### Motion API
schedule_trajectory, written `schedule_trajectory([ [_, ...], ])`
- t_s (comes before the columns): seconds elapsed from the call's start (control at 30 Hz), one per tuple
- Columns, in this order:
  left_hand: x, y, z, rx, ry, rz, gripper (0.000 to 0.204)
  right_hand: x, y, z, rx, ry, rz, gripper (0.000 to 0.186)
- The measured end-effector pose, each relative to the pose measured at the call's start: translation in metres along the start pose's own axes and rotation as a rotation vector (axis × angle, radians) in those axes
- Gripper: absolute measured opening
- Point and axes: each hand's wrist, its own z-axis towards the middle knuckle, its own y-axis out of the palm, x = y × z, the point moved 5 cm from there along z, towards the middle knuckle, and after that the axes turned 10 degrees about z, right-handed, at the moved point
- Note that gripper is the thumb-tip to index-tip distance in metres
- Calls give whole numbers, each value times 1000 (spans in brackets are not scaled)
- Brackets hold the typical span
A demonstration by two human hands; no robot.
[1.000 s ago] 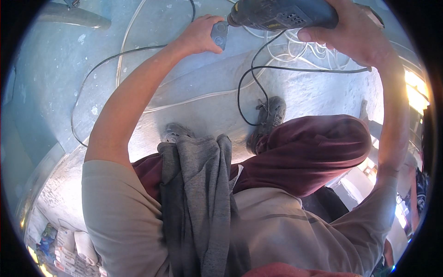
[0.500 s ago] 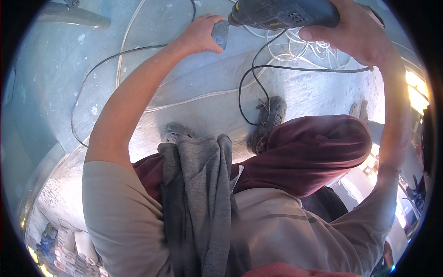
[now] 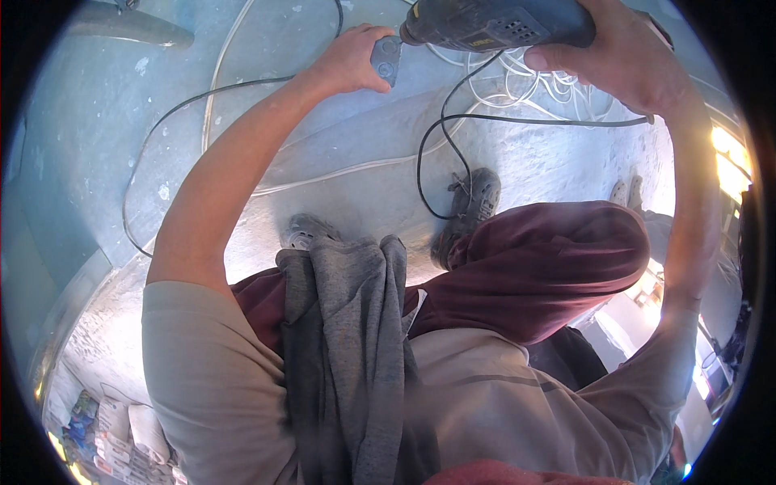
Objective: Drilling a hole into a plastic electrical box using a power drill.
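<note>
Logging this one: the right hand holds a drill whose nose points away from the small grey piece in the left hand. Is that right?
Not quite: in the head view, the drill has its nose pointing toward the small grey piece, not away from it. The right hand does hold the drill, and the left hand the piece.

Glare spills from a blown-out bright patch (image 3: 731, 155) at the right, washing out the pale floor (image 3: 558, 162), while the far left looks dimmer and fisheye distortion bends the blackened edges.
</note>
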Motion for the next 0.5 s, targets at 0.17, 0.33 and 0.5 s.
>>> schedule_trajectory([
  [0.17,-2,-2,-3,2,-8,3,93,-4,-1,2,-40,-66,47,62],
  [0.33,0,-1,-2,3,-6,20,94,-4,-2,2,-38,-35,43,60],
  [0.5,-1,-1,-1,-13,-5,-1,94,-5,-2,1,-50,-30,49,61],
])
